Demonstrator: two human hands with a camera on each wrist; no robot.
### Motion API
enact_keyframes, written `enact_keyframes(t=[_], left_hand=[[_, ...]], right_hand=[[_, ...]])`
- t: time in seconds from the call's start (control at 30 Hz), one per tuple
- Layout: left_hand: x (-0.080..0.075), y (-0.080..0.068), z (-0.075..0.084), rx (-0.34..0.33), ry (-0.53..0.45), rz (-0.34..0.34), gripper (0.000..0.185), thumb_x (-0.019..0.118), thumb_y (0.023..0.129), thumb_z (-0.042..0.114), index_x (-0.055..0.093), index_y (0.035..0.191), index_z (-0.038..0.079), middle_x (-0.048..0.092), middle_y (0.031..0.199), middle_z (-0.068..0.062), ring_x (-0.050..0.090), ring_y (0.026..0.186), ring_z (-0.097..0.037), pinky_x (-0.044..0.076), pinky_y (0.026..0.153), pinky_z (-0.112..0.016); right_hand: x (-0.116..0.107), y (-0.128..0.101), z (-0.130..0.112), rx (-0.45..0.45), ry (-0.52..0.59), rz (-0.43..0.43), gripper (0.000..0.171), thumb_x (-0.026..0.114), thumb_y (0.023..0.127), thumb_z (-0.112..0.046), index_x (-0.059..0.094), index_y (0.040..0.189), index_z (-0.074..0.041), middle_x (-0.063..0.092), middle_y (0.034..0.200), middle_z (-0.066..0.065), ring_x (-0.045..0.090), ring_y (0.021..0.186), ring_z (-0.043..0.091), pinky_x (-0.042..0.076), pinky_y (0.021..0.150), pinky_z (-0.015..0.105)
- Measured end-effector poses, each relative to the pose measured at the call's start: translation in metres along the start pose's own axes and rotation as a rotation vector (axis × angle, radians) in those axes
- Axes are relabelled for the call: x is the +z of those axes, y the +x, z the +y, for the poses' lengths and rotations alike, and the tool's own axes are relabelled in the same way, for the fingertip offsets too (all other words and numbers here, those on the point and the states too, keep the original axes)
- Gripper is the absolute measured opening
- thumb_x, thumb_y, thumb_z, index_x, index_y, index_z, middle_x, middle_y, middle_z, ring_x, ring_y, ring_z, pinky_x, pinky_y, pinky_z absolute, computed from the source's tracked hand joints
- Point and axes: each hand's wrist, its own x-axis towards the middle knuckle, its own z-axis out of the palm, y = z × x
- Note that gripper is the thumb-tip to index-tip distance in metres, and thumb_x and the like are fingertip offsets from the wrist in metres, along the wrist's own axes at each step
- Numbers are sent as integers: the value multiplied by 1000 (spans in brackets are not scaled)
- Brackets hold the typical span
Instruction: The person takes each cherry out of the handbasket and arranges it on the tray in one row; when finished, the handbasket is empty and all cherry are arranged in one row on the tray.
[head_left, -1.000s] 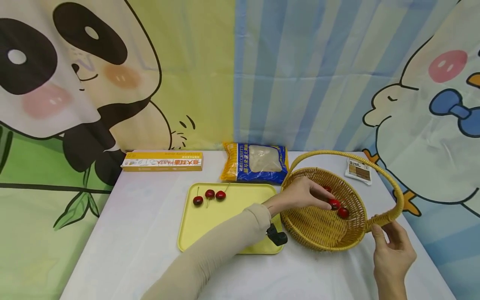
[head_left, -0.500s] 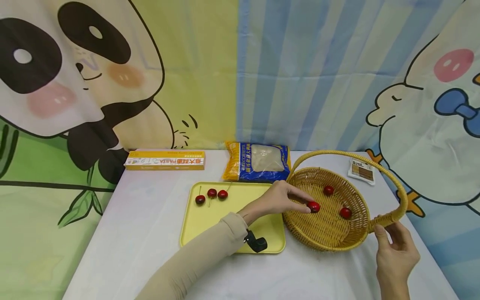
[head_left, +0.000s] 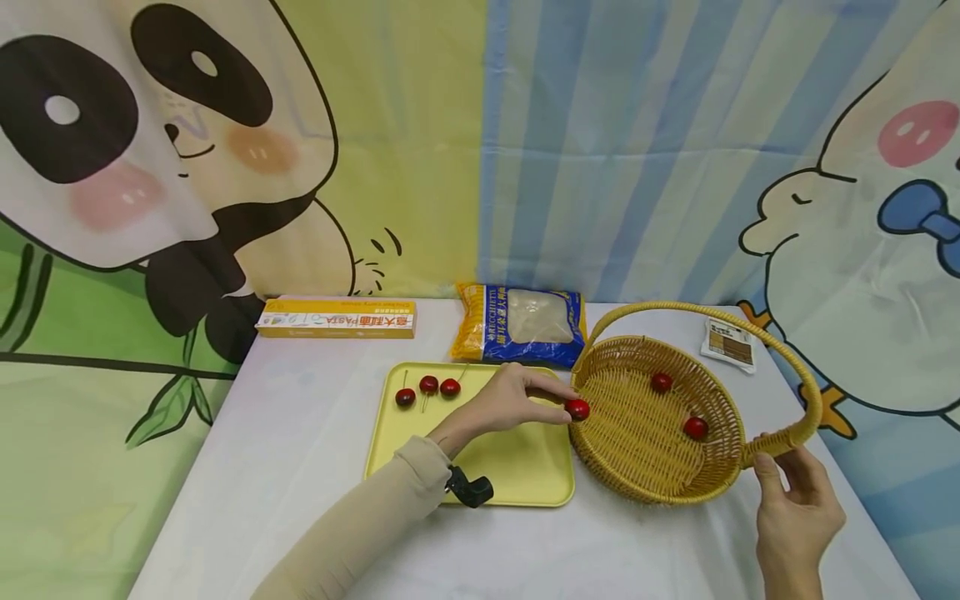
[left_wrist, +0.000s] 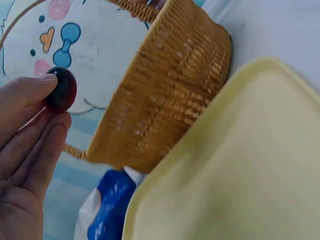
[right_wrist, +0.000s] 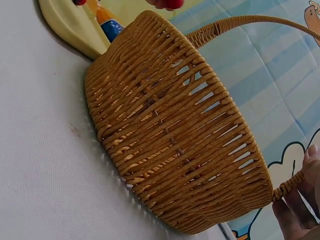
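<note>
My left hand (head_left: 517,398) pinches a red cherry (head_left: 577,409) at the left rim of the wicker basket (head_left: 637,467), just past the right edge of the yellow tray (head_left: 517,467). The left wrist view shows the same cherry (left_wrist: 61,89) held between thumb and fingertips, with the basket wall (left_wrist: 165,95) beyond. Two more cherries (head_left: 661,382) (head_left: 695,428) lie inside the basket. Three cherries (head_left: 428,385) rest at the tray's far left corner. My right hand (head_left: 797,508) holds the base of the basket handle (head_left: 780,437), and its fingers (right_wrist: 300,205) show in the right wrist view.
A yellow pasta box (head_left: 335,318) and a blue bag of pasta (head_left: 521,324) lie at the back of the white table (head_left: 285,450). A small packet (head_left: 730,343) lies behind the basket. A cartoon backdrop hangs behind the table.
My left hand has drawn back leftwards from the middle of the basket to its left rim, carrying one cherry. The right hand has kept its hold on the handle.
</note>
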Motion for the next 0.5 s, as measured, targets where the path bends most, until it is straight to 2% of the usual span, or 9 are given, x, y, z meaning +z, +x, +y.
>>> enact_keyframes(t=[0.1,0.33,0.5], left_hand=[[-11,-12,-9,-35,-4,33,27,88,86,35,82,113,34,79,109,17,72,99,-7,50,68,-23],[-35,-37,-30,-181,-72,121,30,91,83,33,83,112,31,80,113,10,74,105,-13,53,72,-27],[-51,-46,-39,-214,-47,152,31,90,83,37,83,113,32,79,117,10,72,109,-12,54,80,-31]], right_hand=[[-1,0,1,1,-3,0,44,70,91,14,66,134,6,72,117,4,66,113,15,56,89,14],[-1,0,1,-15,28,-4,44,70,90,16,65,133,10,72,115,6,67,112,17,56,89,16],[0,0,1,-19,33,-2,43,69,89,17,65,132,10,73,115,6,68,112,17,57,89,16]])
